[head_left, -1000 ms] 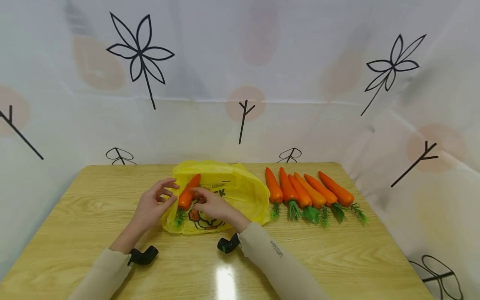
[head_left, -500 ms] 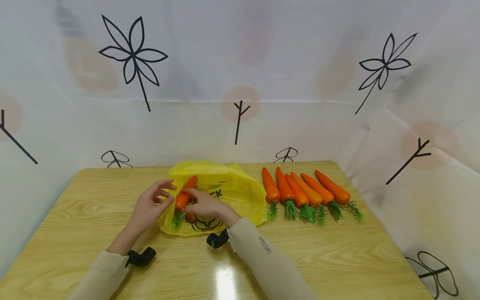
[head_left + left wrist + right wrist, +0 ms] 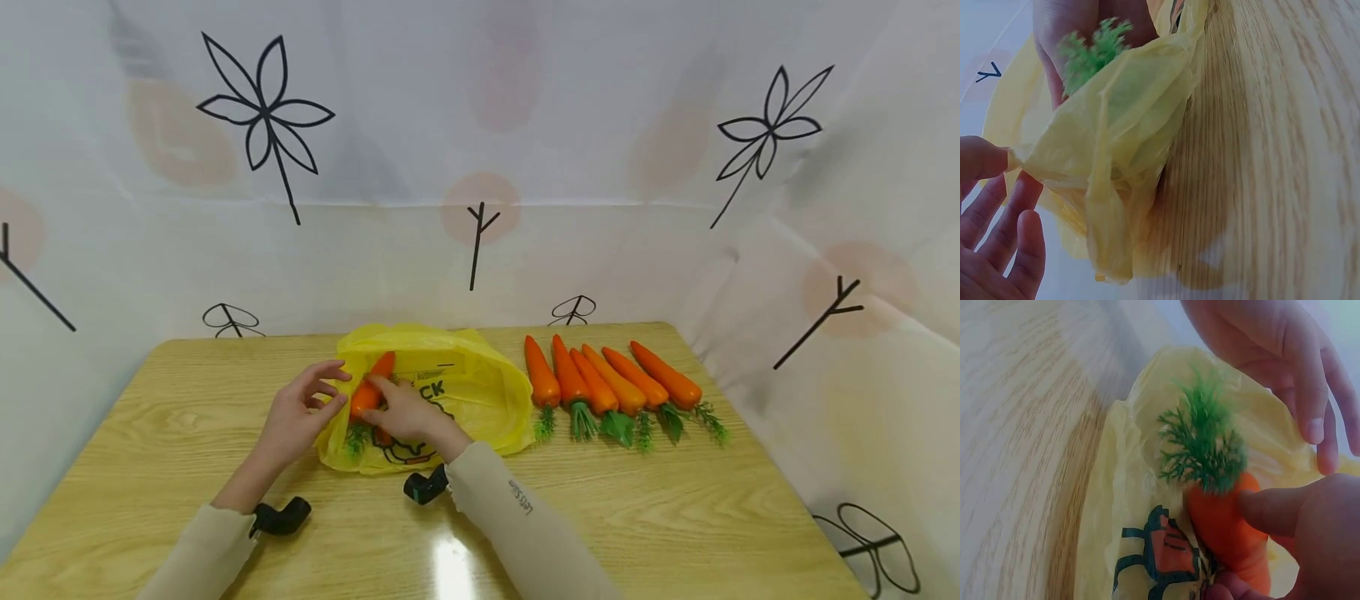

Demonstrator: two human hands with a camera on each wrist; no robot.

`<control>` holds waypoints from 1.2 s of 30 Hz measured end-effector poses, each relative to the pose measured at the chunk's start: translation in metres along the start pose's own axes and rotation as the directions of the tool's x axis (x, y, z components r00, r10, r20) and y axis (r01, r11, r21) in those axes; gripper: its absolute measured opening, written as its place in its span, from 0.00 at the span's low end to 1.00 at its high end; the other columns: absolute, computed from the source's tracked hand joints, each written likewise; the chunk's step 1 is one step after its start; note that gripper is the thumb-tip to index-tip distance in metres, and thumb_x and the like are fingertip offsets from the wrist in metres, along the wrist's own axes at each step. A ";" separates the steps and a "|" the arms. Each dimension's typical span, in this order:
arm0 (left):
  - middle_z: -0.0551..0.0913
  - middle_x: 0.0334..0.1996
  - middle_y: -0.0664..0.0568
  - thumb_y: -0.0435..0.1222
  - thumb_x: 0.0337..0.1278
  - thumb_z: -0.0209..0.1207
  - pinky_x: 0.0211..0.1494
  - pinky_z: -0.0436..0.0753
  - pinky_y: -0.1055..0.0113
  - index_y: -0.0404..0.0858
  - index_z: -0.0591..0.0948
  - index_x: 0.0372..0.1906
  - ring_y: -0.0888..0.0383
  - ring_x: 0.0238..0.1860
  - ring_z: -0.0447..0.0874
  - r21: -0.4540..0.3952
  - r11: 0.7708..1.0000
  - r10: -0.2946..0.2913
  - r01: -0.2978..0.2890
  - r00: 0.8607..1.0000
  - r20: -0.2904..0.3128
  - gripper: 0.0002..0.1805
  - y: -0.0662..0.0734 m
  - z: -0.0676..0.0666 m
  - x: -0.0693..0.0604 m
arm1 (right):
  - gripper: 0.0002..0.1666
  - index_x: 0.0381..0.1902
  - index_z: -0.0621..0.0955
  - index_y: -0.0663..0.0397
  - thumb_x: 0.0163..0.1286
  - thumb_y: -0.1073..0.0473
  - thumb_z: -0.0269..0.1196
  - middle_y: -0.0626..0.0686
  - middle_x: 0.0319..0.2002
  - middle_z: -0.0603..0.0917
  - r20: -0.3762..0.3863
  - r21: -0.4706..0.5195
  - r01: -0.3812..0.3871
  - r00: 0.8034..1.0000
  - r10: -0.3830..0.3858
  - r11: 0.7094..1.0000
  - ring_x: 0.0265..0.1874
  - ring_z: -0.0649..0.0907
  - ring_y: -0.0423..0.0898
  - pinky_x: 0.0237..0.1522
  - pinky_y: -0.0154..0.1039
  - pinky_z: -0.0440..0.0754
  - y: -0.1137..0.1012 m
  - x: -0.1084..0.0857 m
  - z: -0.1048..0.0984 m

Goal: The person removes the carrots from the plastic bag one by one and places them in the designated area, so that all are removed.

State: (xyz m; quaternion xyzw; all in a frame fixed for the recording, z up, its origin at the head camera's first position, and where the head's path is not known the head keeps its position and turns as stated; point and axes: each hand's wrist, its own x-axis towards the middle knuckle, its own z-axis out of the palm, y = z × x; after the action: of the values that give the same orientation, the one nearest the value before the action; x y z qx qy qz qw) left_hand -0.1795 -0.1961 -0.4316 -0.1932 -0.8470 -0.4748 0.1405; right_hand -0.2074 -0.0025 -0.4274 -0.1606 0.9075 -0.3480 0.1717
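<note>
A yellow plastic bag (image 3: pixel 491 408) with dark printing lies mouth-open on the table. Inside its left part rests an orange carrot (image 3: pixel 385 364), tip away from me, its feathery green top (image 3: pixel 1200 447) toward me. My right hand (image 3: pixel 412 412) reaches into the bag and grips this carrot, thumb on one side and fingertips on the other. My left hand (image 3: pixel 296 417) is at the bag's left edge; in the left wrist view its thumb and a finger pinch the thin plastic rim (image 3: pixel 1019 156), while the other fingers are loosely bent.
Several more carrots (image 3: pixel 600 383) with green tops lie side by side right of the bag. The wooden table (image 3: pixel 187 400) ends at a white patterned sheet (image 3: pixel 390 250) behind and at the sides. Black devices (image 3: pixel 281 517) sit on both wrists.
My right hand has shifted a little left, and its fingers have closed over the carrot in the bag. My left hand keeps its place at the rim. The head view has turned slightly right.
</note>
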 end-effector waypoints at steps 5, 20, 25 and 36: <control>0.84 0.49 0.44 0.27 0.62 0.64 0.38 0.79 0.69 0.37 0.75 0.65 0.56 0.42 0.81 -0.008 1.000 0.009 -0.009 1.000 -0.002 0.26 -0.001 0.000 0.000 | 0.33 0.76 0.66 0.36 0.76 0.46 0.58 0.63 0.69 0.65 0.014 -0.007 -0.010 1.000 0.010 1.000 0.61 0.74 0.58 0.54 0.53 0.76 -0.001 0.000 0.000; 0.85 0.48 0.46 0.27 0.61 0.65 0.39 0.79 0.72 0.39 0.76 0.64 0.58 0.42 0.81 -0.022 1.000 0.021 -0.022 1.000 -0.019 0.26 0.000 -0.002 0.000 | 0.30 0.62 0.76 0.41 0.63 0.48 0.69 0.59 0.52 0.72 -0.068 0.153 -0.008 0.998 0.019 0.988 0.38 0.77 0.49 0.33 0.43 0.77 0.001 -0.003 0.001; 0.85 0.49 0.47 0.27 0.61 0.65 0.39 0.79 0.73 0.39 0.76 0.64 0.59 0.42 0.81 -0.018 1.000 0.020 -0.020 1.000 -0.022 0.26 0.003 -0.004 0.000 | 0.28 0.60 0.79 0.42 0.61 0.51 0.69 0.55 0.47 0.78 -0.110 0.135 0.024 0.994 -0.009 0.991 0.34 0.78 0.47 0.32 0.39 0.77 0.004 -0.002 0.000; 0.84 0.48 0.47 0.26 0.62 0.64 0.38 0.80 0.73 0.39 0.75 0.64 0.63 0.41 0.81 -0.022 1.000 0.015 -0.015 1.000 -0.015 0.26 -0.002 -0.006 0.000 | 0.28 0.61 0.80 0.46 0.61 0.55 0.68 0.50 0.46 0.82 -0.122 0.303 0.069 0.992 -0.034 0.951 0.37 0.79 0.46 0.36 0.40 0.79 0.017 -0.007 -0.007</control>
State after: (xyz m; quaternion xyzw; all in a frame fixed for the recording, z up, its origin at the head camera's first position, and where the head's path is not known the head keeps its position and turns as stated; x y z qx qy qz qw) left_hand -0.1800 -0.2017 -0.4301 -0.1975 -0.8392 -0.4844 0.1484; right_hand -0.2067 0.0168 -0.4328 -0.1353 0.8465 -0.4975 0.1327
